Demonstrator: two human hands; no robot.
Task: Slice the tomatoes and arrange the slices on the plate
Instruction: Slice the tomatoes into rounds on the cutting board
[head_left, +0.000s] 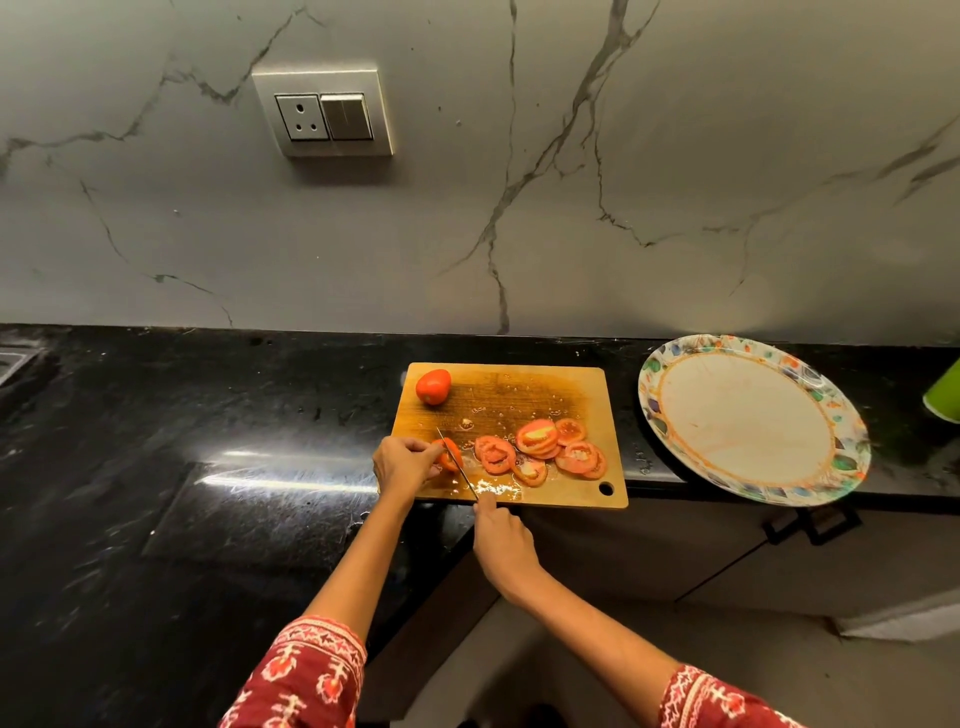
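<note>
One whole tomato (432, 386) behind slices (540, 451), plate (675, 364) right.

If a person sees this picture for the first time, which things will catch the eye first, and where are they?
First the red tomato slices heaped on the near right part of the wooden cutting board, with a whole tomato at its far left corner. At the near left, the left hand holds a tomato piece while the right hand cuts it with a knife. A patterned plate lies right of the board, without slices.
</note>
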